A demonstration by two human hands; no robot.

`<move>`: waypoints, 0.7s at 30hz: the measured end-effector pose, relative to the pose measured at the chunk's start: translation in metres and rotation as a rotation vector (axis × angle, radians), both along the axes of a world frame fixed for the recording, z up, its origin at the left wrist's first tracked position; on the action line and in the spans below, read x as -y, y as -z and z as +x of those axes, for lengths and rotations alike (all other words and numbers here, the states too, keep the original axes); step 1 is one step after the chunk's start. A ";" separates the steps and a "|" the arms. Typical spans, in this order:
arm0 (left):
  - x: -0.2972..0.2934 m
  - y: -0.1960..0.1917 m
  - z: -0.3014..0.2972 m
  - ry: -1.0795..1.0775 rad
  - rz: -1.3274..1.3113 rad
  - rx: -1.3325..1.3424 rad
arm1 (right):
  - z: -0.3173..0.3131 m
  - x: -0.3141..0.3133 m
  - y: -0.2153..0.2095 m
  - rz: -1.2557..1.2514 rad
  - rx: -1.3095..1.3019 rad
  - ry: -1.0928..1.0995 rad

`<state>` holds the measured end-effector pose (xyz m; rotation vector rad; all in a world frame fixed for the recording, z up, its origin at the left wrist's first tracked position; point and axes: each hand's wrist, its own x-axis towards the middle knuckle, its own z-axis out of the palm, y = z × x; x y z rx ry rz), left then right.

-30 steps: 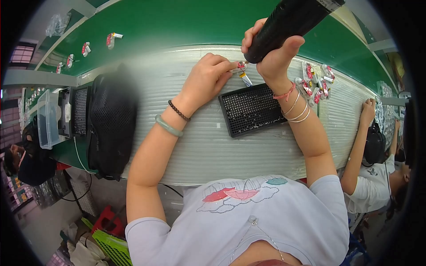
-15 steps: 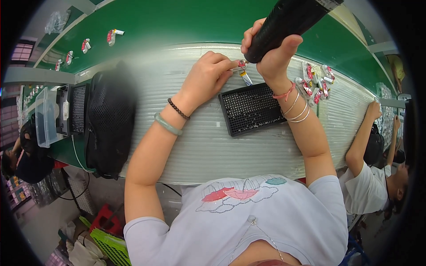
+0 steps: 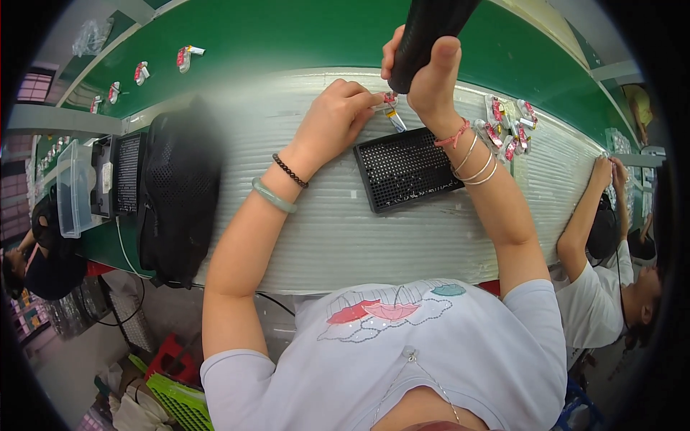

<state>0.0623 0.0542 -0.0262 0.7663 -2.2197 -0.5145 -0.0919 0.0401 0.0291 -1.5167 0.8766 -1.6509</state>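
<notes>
My left hand (image 3: 336,121) pinches a small red-and-white part (image 3: 389,98) against the ribbed mat at the far side of the table. From that part a silver battery-like piece (image 3: 396,121) with a yellow band hangs toward me. A black electric screwdriver (image 3: 435,32) is wrapped in my right hand (image 3: 433,86), tilted, with its lower end at the red-and-white part. Whether the bit sits in a screw is too small to see. Below my hands lies a black perforated tray (image 3: 376,200) with small bright screw-like bits in it; my right wrist covers its right corner.
Several similar red-and-white parts (image 3: 510,129) lie in a group to the right. More parts (image 3: 185,59) sit spaced out on the green surface at far left. A black mesh bag (image 3: 176,201) and a clear plastic bin (image 3: 74,190) stand at left. A co-worker's arms (image 3: 586,208) are at right.
My right hand and the screwdriver have moved slightly left and down, onto the red-and-white part. My left hand keeps its pinch. The co-worker's hands at right have come together.
</notes>
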 end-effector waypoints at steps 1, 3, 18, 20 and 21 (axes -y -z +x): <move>0.003 0.001 0.001 0.001 0.000 -0.011 | 0.000 -0.002 -0.001 0.001 0.076 -0.019; 0.005 -0.001 0.002 -0.004 -0.019 -0.021 | -0.001 -0.018 -0.013 -0.016 0.174 -0.086; 0.003 0.001 0.002 -0.007 -0.032 -0.048 | 0.008 -0.063 -0.001 0.266 0.185 -0.178; 0.002 0.000 0.002 -0.005 -0.034 -0.056 | 0.008 -0.062 0.001 0.264 0.184 -0.192; 0.002 0.000 0.002 -0.005 -0.033 -0.056 | 0.008 -0.062 0.002 0.261 0.183 -0.206</move>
